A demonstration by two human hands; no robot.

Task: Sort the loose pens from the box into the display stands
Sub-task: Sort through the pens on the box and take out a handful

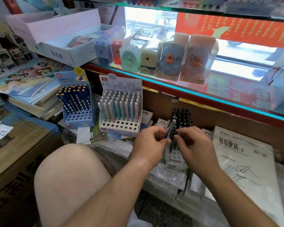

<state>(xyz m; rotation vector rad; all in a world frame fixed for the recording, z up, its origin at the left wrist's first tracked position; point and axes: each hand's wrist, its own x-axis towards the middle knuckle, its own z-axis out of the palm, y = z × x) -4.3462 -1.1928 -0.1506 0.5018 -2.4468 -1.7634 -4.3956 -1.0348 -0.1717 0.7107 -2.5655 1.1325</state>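
The left hand (pixel 150 140) and the right hand (pixel 189 141) were close together at near centre. The curled fingers of each pinched a small bundle of slim dark plastic pens (pixel 170 128). Just behind the bundle stood a rack of black capped pens (pixel 183 117). Farther left stood a white perforated cardboard stand of pastel pens (pixel 120 110). Left of that stood a blue cardboard stand of navy dotted pens (pixel 77 104).

The black-pen stand (pixel 173 156) is largely hidden behind the left hand (pixel 150 141) and right hand (pixel 191 141). The dark pens (pixel 170 128) they pinch are blurred; the count is possibly two.
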